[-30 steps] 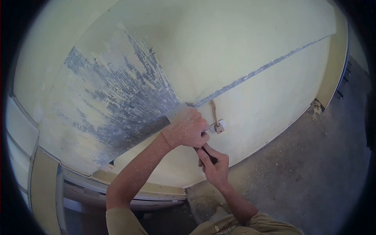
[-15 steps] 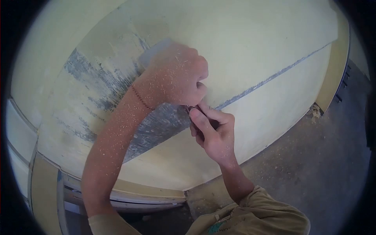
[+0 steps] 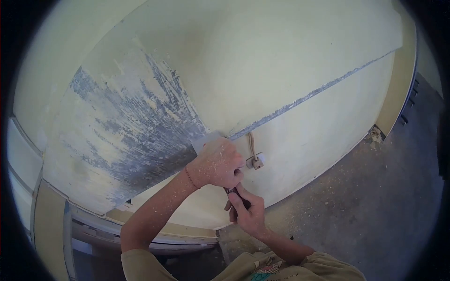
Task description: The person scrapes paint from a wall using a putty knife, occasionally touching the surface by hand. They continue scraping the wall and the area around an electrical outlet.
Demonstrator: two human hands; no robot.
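Note:
My left hand (image 3: 219, 161), with a thin cord around its wrist, is closed over a scraper near its blade. The pale, wide blade (image 3: 205, 140) shows beyond my knuckles, against the wall where bare grey meets pale paint. Lower down, my right hand (image 3: 248, 213) grips the dark handle (image 3: 238, 195), thumb along it. To the left spreads a streaky grey scraped patch (image 3: 154, 126) with remnants of pale coating. Small pale flakes cling to my left forearm and hand.
A narrow grey strip (image 3: 304, 100) runs up the wall to the right. A socket (image 3: 256, 161) hangs on a cable just right of my hands. Debris dots the concrete floor (image 3: 347, 201). White-framed shelving or a frame (image 3: 69, 239) stands at lower left.
Both hands and the scraper have moved down the wall, toward my body. More of the scraped patch and the socket with its cable have come into sight.

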